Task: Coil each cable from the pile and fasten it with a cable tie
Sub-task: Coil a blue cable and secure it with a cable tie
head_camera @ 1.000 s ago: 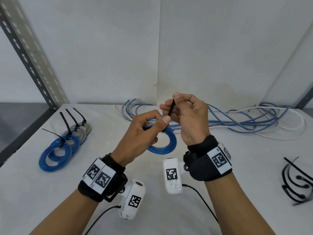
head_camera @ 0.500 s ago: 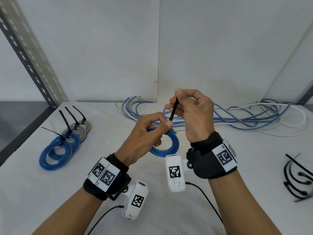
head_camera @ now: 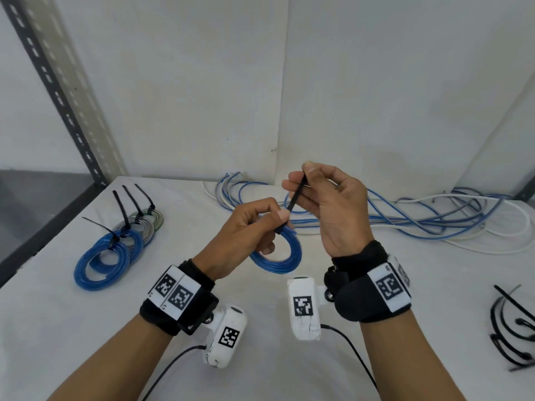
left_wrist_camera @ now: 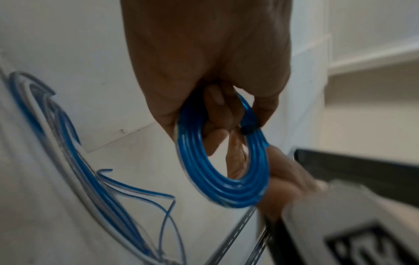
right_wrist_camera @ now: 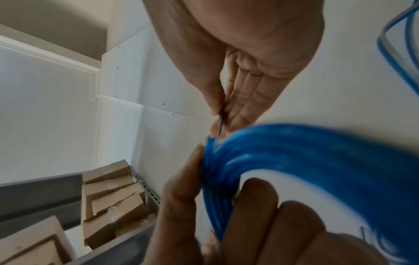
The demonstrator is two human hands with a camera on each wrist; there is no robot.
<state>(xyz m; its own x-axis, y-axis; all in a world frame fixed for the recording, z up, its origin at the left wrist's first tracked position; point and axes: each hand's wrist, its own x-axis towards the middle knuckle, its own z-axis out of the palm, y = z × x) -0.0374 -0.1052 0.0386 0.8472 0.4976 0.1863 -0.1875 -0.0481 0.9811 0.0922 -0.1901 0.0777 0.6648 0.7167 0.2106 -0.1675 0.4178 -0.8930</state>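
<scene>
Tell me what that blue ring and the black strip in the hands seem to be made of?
The blue coil looks like wire in glossy, slightly see-through plastic sheathing: pale highlights run along each turn. The black cable tie the right hand pinches looks like matte, stiff plastic, probably nylon; it stays straight. The left hand holds the coil.

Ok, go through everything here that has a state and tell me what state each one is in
Blue cable coil: coiled, held off the table by left hand.
Black cable tie: looped round coil, tail pinched by right hand.
Finished coils: tied, lying on table.
Cable pile: loose, uncoiled.
Spare cable ties: unused, lying loose.
</scene>
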